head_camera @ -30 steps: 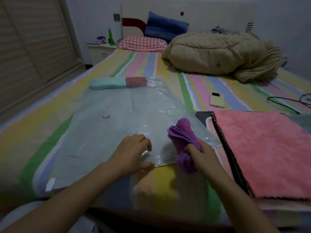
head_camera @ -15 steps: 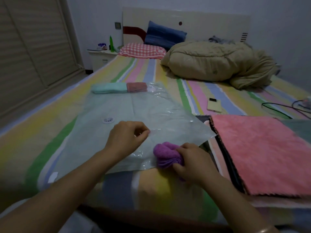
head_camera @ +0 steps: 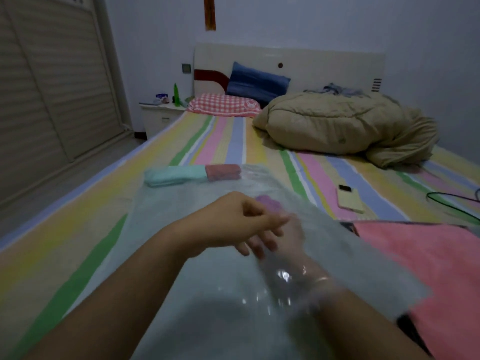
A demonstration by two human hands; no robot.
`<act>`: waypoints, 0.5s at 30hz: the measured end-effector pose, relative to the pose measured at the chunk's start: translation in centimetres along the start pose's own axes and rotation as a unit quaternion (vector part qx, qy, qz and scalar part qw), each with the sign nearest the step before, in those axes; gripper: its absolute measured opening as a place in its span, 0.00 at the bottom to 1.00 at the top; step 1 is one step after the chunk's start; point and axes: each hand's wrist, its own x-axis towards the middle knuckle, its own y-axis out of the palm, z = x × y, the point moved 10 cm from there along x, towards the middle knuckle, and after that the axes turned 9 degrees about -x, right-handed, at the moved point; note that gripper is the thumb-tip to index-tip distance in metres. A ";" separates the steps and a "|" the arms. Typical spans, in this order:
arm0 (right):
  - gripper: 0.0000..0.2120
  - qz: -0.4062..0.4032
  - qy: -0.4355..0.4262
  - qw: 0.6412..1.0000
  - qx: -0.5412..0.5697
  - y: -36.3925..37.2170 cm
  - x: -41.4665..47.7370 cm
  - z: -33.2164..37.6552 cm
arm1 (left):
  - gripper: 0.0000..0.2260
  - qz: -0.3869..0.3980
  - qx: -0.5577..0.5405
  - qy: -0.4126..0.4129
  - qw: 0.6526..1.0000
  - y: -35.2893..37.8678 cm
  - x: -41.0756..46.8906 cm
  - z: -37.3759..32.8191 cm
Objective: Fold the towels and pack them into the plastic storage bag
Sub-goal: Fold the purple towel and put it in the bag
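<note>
Clear film now covers the right hand (head_camera: 292, 231), which half a second ago gripped the small purple folded towel (head_camera: 267, 203) at the open mouth of the clear plastic storage bag (head_camera: 207, 294); the arm has since slid in past the wrist, and the towel has gone from the bag's near edge to well inside it. Through the blurred, shiny sheet I cannot tell whether those fingers are curled round the towel, which lies touching or just beyond the fingertips. Above the film, the left hand (head_camera: 228, 222) has its fingers curled, thumb and forefinger pinching the bag's upper sheet just over the right hand. Farther in, at the bag's closed end, a teal rolled towel (head_camera: 174, 175) lies end to end with a red folded towel (head_camera: 223, 172). Right of the bag a pink fluffy towel (head_camera: 428, 261) lies flat on the striped bed sheet (head_camera: 78, 229), with a pale yellow phone (head_camera: 349, 200) beyond it.
</note>
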 end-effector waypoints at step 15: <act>0.16 -0.195 -0.137 0.949 -0.205 9.7 16.9 4.3 | 0.19 -0.205 0.277 -0.115 0.932 -13.3 23.8 18.3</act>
